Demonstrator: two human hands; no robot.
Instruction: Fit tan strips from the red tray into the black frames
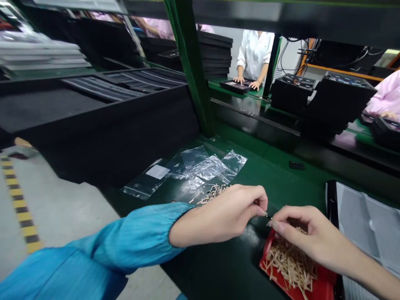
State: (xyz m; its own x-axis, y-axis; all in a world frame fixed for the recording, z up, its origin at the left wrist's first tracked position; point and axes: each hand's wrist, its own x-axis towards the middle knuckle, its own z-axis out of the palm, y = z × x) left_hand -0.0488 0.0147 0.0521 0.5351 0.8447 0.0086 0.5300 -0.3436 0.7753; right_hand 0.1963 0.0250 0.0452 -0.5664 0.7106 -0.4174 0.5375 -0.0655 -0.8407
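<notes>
My left hand (226, 210), coming out of a blue sleeve, is closed in a pinch over the green worktop. My right hand (301, 229) is pinched too, its fingertips almost meeting the left ones. Between them is a small dark piece (269, 217), too tiny to name. Below my right hand stands a red bin (265, 252) full of thin tan strips (290, 262). A loose pile of small metal parts (214, 193) lies behind my left hand, partly hidden by it.
Clear plastic bags (203, 164) lie behind the metal parts. A small black object (296, 165) rests farther back. To the right is a black tray with ribbed translucent sheet (368, 225). A green post (190, 66) and a large black bin (131, 121) stand left. Co-workers sit opposite.
</notes>
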